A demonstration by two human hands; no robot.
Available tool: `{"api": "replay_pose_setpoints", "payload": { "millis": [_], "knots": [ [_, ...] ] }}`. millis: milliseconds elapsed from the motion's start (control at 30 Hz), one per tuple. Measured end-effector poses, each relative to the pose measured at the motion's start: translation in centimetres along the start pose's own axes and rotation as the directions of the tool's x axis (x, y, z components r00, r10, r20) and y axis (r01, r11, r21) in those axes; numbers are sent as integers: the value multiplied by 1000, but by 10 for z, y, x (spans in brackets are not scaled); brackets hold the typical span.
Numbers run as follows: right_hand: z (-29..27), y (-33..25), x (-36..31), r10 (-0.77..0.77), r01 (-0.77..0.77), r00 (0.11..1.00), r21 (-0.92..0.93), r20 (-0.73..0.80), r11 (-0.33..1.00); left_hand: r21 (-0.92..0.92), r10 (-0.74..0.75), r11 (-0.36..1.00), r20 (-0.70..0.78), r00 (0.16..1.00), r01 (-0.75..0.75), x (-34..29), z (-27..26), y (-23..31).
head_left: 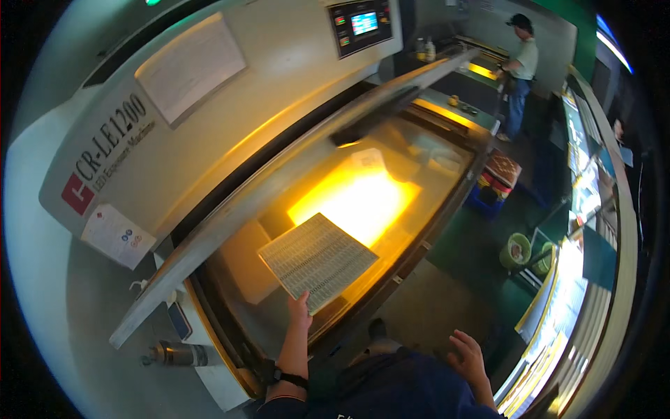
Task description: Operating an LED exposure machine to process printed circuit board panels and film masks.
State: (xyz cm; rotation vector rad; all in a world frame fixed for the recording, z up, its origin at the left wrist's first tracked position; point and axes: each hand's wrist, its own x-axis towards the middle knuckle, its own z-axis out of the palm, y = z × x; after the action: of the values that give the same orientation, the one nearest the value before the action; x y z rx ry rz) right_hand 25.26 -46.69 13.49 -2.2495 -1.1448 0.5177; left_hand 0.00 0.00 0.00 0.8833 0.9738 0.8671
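I have the left hand (300,307) pinching the near corner of a thin, flat panel (319,262), thumb laid on top and the grip narrow around the edge. The panel, grey-green and covered in rows of fine pattern, is over the near part of a glass-topped bed (452,183), its far edge against a bright yellow glow (366,195); I cannot tell whether its underside touches the glass. A dark wristband (289,378) sits on that left wrist. The right hand (469,355) I see well apart from the panel, to the right of the bed, fingers loosely spread and slightly curled in the air. A long metal rail (244,206) slants from near left to far right across the left side of the bed, and beyond it rises a pale machine housing (272,77) with a white sheet (192,66) on its front and a lit screen (363,23) farther right. At near left I make out a dark phone (179,319) just beside a metal bottle (180,354). On the far right, a co-worker (522,66) stands at another glowing surface. Nearer, on the right side, I see a green bin (515,250) on the floor and a brightly lit table (541,373).
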Motion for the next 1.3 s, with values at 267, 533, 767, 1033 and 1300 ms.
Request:
{"api": "replay_pose_setpoints", "payload": {
  "millis": [267, 533, 767, 1033, 1300],
  "knots": [
    [-7, -122, 198, -259, 258, 966, 33, 9, 966, 903, 95, -393, 229, 969, -174, 32, 8, 68],
    [-131, -237, 363, -627, 555, 531, -324, -571, 766, 996, 36, -24, 90, 995, -89, 64, -8, 55],
    [-199, -272, 433, -702, 600, 547, -371, -456, 709, 999, -231, 45, 30, 972, -20, 59, 26, 88],
    [-155, -160, 373, -553, 590, 804, -413, 218, 694, 656, -698, 702, 553, 456, 279, -35, 132, -2],
    [40, 76, 362, -21, 544, 786, -674, 618, 500, 479, -359, 878, 681, 638, -17, -29, 252, 18]
  ]
}}
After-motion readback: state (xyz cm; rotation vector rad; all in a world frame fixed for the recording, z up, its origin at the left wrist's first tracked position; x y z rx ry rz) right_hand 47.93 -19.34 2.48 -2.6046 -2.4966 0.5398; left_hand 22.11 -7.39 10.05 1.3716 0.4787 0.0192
